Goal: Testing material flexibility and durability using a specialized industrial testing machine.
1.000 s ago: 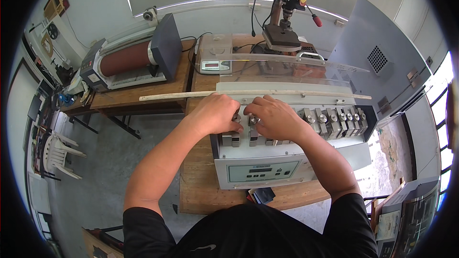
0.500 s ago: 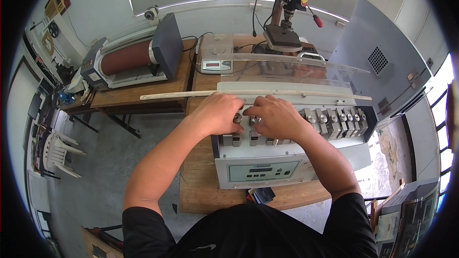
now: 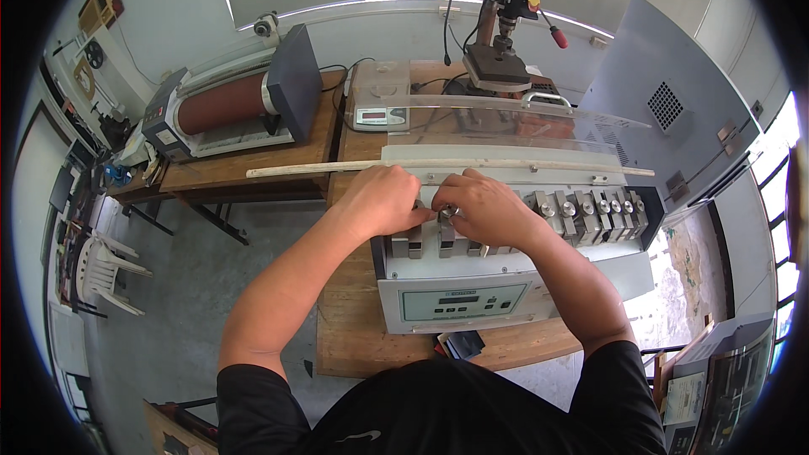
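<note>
A long grey machine (image 3: 590, 274) stands before me, with a row of metal clamps (image 3: 588, 212) along its top, each with a round knob. My right hand (image 3: 484, 209) bends over the left part of the row, its thumb and forefinger closed round a silvery clamp knob (image 3: 449, 211). Just left of it my left hand (image 3: 386, 200) curls over the end clamp (image 3: 409, 243), thumb reaching right toward the other hand's fingertips. What lies inside the left fingers is hidden. Behind both hands a pale rod (image 3: 337, 168) lies crosswise.
A raised transparent cover (image 3: 497, 122) stands behind the clamps. Farther back are a small scale (image 3: 381, 118) and a drill press (image 3: 501, 59). At left, a machine with a brown drum (image 3: 223, 105) sits on a wooden table (image 3: 211, 172). A dark booklet (image 3: 462, 344) lies at the front edge.
My left hand has rolled slightly, its thumb now pointing right and covering the knob that showed between its fingers. The right hand stays at its knob, with a small finger shift.
</note>
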`<action>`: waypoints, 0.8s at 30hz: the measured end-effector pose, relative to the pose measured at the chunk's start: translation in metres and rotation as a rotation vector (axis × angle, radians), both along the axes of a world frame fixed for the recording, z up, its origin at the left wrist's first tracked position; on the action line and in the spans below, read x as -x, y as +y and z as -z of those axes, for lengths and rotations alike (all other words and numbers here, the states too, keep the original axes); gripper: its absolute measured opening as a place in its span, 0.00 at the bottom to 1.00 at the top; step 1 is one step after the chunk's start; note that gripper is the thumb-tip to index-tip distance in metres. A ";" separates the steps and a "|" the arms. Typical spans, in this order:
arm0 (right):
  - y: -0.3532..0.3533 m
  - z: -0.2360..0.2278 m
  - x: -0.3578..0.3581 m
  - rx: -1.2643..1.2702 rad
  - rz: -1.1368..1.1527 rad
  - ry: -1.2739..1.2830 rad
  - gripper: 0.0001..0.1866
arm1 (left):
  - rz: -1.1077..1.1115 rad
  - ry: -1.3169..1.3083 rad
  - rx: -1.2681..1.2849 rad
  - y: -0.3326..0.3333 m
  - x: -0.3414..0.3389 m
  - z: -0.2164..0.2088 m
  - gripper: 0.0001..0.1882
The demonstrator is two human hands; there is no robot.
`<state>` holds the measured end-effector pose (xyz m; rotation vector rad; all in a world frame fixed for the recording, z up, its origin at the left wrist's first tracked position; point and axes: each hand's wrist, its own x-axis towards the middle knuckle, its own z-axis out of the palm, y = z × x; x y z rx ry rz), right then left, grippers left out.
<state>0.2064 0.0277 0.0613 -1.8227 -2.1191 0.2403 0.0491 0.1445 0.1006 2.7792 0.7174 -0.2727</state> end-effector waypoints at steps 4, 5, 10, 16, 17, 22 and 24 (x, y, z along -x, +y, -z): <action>-0.001 0.002 -0.003 0.001 -0.023 0.042 0.15 | 0.071 -0.050 -0.118 0.000 0.005 0.004 0.24; -0.002 0.003 -0.003 -0.072 -0.016 0.034 0.15 | 0.124 -0.203 -0.167 0.002 0.008 0.007 0.25; -0.003 -0.008 0.005 -0.075 0.100 -0.092 0.14 | 0.248 -0.160 0.025 0.008 0.008 0.020 0.27; 0.001 -0.006 0.002 0.020 0.048 -0.101 0.16 | 0.188 -0.159 -0.016 0.010 0.006 0.016 0.19; 0.000 -0.004 0.001 -0.001 0.034 -0.067 0.16 | 0.198 -0.165 -0.127 0.007 0.005 0.010 0.18; 0.000 -0.002 0.000 -0.022 0.026 -0.021 0.16 | 0.146 -0.127 -0.217 0.007 0.005 0.015 0.20; -0.001 -0.004 0.001 -0.016 0.024 -0.002 0.16 | 0.140 -0.166 -0.233 0.008 0.010 0.017 0.20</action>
